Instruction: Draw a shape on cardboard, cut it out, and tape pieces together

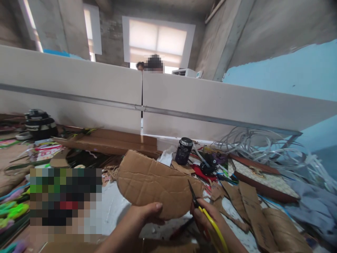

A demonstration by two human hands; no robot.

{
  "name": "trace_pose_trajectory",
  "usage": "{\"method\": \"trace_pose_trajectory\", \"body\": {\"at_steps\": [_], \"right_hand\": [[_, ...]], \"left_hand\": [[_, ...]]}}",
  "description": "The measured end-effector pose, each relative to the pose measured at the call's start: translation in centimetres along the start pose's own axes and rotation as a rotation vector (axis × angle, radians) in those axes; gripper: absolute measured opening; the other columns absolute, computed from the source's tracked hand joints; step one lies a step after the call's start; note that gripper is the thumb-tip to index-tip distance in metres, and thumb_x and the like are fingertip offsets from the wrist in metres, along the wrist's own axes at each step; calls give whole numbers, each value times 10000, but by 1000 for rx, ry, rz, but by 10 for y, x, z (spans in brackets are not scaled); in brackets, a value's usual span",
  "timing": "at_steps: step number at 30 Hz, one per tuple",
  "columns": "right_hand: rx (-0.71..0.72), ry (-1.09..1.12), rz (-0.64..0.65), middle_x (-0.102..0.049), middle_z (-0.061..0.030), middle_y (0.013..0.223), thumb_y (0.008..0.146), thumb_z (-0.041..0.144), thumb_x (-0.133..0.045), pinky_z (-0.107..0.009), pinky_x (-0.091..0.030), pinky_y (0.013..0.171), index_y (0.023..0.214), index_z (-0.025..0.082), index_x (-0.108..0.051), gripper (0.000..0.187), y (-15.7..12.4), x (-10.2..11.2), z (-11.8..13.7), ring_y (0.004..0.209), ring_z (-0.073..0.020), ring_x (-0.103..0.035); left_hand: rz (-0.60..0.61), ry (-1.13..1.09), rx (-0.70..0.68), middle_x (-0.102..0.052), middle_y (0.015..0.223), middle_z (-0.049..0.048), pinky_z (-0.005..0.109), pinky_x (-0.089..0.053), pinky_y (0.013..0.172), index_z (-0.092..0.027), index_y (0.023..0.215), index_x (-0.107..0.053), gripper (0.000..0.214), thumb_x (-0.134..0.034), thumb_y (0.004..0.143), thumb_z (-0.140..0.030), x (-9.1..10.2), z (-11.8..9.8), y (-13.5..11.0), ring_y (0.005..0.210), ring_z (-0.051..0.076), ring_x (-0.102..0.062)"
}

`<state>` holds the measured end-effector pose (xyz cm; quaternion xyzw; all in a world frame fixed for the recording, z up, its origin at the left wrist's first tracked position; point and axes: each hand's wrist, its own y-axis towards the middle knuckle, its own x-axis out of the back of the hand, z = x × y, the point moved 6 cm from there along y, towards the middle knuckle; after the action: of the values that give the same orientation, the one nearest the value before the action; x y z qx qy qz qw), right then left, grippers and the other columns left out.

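My left hand [146, 214] is closed on the lower edge of a creased, roughly rounded piece of brown cardboard [152, 181], thumb on top. My right hand [204, 218] grips yellow-handled scissors [201, 207]. Their dark blades point up and left, and the tips lie against the cardboard's right edge. Both hands hover low at the centre of a cluttered worktable.
Cardboard scraps [242, 200] lie right of the hands. A dark can [183, 151] stands behind the cardboard, with a patterned flat box [263, 179] and pale tangled strips [268, 147] at right. A black pot [39, 123] sits far left. White partition panels [105, 95] close off the back; a person's head shows above them.
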<state>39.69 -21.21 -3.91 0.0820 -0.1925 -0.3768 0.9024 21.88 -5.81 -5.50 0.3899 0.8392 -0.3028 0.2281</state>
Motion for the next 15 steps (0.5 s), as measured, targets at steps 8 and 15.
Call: {"method": "trace_pose_trajectory", "body": {"at_steps": [8, 15], "right_hand": [[-80, -20, 183, -420, 42, 615, 782, 808, -621, -282, -300, 553, 689, 205, -582, 611, 2, -2, -12, 584, -149, -369], [-21, -7, 268, -430, 23, 594, 780, 831, -585, -270, -350, 534, 634, 201, -610, 647, -4, -11, -1, 569, -146, -365]], "left_hand": [[21, 248, -100, -790, 1157, 177, 376, -609, 592, -162, 1244, -727, 661, -882, 624, -329, 3, -16, 6, 949, 385, -754], [82, 305, -116, -818, 993, 129, 356, -581, 543, -142, 1039, -783, 455, -802, 607, -284, 4, -42, 0, 733, 305, -742]]}}
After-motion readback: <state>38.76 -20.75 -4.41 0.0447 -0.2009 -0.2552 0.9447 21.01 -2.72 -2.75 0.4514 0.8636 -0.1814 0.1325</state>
